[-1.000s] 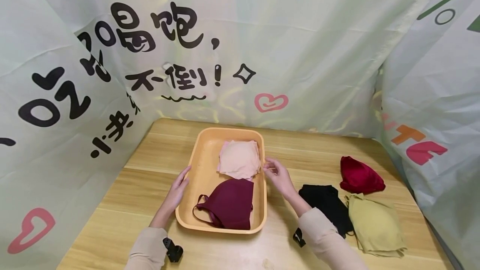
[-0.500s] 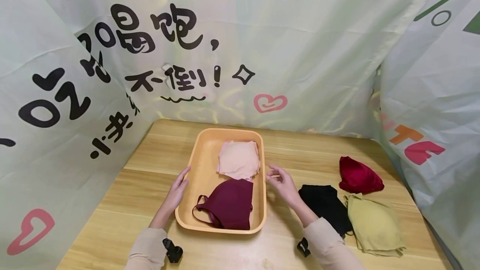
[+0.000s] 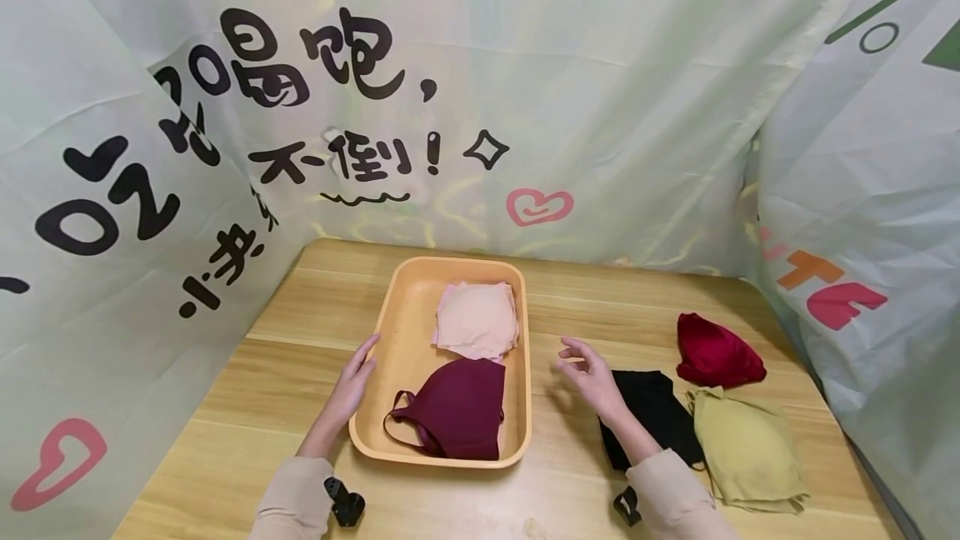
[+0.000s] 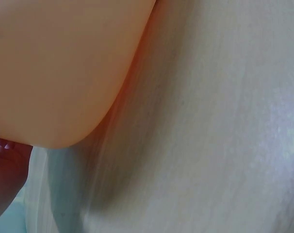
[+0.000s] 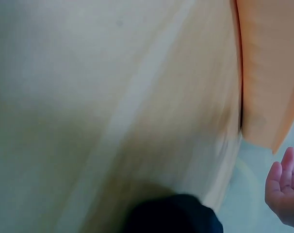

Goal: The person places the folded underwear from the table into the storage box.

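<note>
An orange tray (image 3: pixel 401 340) stands on the wooden table. In it lie a folded maroon bra (image 3: pixel 461 411) at the near end and a pale pink folded bra (image 3: pixel 476 319) at the far right. My left hand (image 3: pixel 352 377) touches the tray's left wall with its fingers extended. To the right of the tray, my right hand (image 3: pixel 591 375) hovers apart from it with loosely bent fingers, holding nothing. Below that hand is a folded black garment (image 3: pixel 656 415), partly covered by the forearm. In the right wrist view the hand (image 5: pixel 285 189) shows near the tray's end.
A red bra (image 3: pixel 718 350) and a folded yellow-green bra (image 3: pixel 750 452) lie at the right of the table (image 3: pixel 585 298). Printed cloth curtains (image 3: pixel 637 148) close off the back and both sides.
My right hand has left the tray's right rim and moved right, toward the black garment. The left hand and the tray have stayed in place.
</note>
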The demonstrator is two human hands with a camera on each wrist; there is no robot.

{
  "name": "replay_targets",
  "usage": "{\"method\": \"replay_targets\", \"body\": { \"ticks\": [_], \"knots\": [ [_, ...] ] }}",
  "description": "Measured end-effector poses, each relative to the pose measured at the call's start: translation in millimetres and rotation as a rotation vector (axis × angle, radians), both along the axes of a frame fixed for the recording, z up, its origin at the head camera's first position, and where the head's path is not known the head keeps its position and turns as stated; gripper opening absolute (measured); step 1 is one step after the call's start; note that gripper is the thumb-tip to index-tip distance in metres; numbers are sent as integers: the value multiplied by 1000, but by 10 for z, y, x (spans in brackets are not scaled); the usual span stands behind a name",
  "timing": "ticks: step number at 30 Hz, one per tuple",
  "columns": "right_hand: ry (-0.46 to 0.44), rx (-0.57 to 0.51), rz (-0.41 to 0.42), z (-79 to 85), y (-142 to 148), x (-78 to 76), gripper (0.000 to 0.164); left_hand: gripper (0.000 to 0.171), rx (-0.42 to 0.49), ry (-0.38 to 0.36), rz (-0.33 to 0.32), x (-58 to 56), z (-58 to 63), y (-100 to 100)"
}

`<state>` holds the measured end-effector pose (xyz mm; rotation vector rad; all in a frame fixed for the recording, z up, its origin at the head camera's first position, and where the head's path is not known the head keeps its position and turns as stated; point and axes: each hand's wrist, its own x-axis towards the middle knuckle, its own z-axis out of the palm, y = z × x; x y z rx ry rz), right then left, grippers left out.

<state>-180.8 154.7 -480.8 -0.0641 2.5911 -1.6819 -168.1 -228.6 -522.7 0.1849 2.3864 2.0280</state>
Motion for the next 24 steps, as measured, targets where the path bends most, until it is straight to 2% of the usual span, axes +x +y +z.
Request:
{"method": "replay_targets", "body": {
  "ticks": [16,24],
  "knots": [
    [16,85,-50,-37,393,113,44,44,-6,2,11,7,8,0],
    [80,165,-97,-64,540,157,45,44,-11,10,5,8,23,17]
  ]
}}
